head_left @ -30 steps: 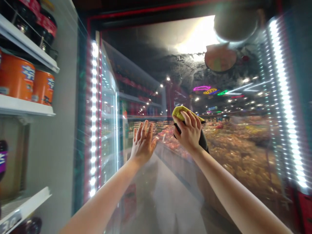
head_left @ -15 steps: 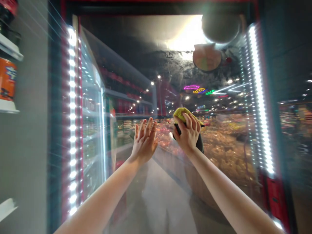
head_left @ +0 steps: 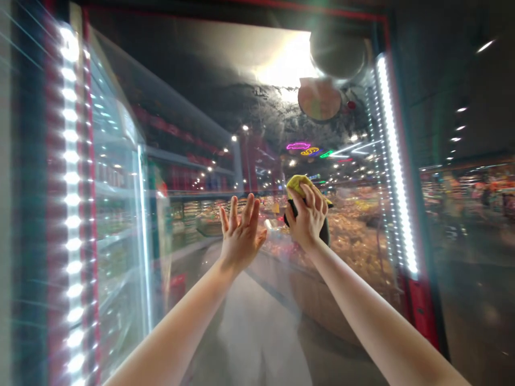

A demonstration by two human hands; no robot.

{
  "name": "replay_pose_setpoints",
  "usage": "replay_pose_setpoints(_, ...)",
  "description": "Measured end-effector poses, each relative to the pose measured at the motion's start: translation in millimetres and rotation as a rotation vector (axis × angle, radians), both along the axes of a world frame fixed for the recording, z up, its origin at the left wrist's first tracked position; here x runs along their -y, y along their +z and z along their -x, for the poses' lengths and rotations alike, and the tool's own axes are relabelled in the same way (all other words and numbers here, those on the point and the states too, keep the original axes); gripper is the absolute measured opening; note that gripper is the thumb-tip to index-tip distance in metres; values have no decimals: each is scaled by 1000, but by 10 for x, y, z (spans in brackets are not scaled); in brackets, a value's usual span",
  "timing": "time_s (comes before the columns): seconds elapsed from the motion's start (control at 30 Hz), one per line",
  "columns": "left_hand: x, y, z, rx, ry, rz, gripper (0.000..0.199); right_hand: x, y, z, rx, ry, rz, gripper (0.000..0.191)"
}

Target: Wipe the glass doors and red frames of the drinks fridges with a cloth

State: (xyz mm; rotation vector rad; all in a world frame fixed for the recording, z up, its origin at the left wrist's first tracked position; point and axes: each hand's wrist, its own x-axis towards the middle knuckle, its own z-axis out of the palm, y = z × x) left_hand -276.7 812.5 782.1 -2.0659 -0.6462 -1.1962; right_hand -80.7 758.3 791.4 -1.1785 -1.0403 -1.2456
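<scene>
My right hand is wrapped over a yellow cloth with a dark part below it, held up at the large glass pane. To its left, my left hand is raised with its fingers spread, holding nothing. The palm faces the glass; whether it touches cannot be made out. Both forearms reach forward from the lower edge of the view. Reflections of a bright shop and of a pale-clothed figure show in the glass.
A red and black frame borders the glass. Bright LED strips run down its left side and right side. Round stickers, one of them reddish brown, are near the top right. Lit shop shelves stand farther off at the right.
The view has turned to the right, so the frame and LED strips sit farther left and the shelf items at the left edge are gone. Both hands keep nearly the same pose.
</scene>
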Motion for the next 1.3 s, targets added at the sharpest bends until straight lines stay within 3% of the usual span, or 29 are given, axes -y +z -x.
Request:
replay_pose_setpoints(0.1, 3, 5, -24, 14, -2, 8, 90, 31, 11, 56, 144, -13, 116, 41)
replay_pose_setpoints(0.23, 19, 20, -60, 31, -21, -11, 90, 68, 362, -180, 143, -25, 143, 42)
replay_pose_setpoints(0.3, 26, 16, -66, 33, -34, -28, 90, 66, 413, -328, 76, -18, 108, 43)
replay_pose_setpoints(0.43, 53, -26, -87, 33, -54, -71, 86, 51, 93, -387, -87, -27, 2, 44)
replay_pose_setpoints(0.53, 99, -43, -184, -7, -67, -107, 78, 90, -101, -316, -47, -60, 42, 45)
replay_pose_setpoints(0.6, 135, -24, -308, -43, -74, -120, 73, 137, -27, -356, 60, -71, 121, 45)
replay_pose_setpoints(0.67, 165, 12, -472, -67, -87, -125, 71, 182, 163, -517, 116, -77, 168, 45)
replay_pose_setpoints(0.77, 191, 52, -740, -77, -115, -132, 73, 232, 366, -892, 49, -85, 136, 46)
replay_pose_setpoints(0.83, 203, 48, -896, -70, -131, -130, 75, 263, 301, -1097, -48, -90, 70, 46)
replay_pose_setpoints(0.9, 219, 25, -1019, -40, -140, -124, 79, 306, 106, -1185, -106, -100, 38, 46)
replay_pose_setpoints(0.97, 245, 0, -1120, 1, -149, -116, 82, 360, -79, -1169, -80, -113, 88, 46)
replay_pose_setpoints(1.03, 280, -11, -1217, 26, -166, -114, 85, 415, -117, -1131, -2, -124, 188, 47)
replay_pose_setpoints(1.2, 382, -6, -1477, -5, -202, -123, 87, 505, 324, -1401, 30, -105, 272, 50)
replay_pose_setpoints(1.3, 424, -49, -1578, -22, -199, -123, 87, 526, 341, -1667, -95, -66, 184, 51)
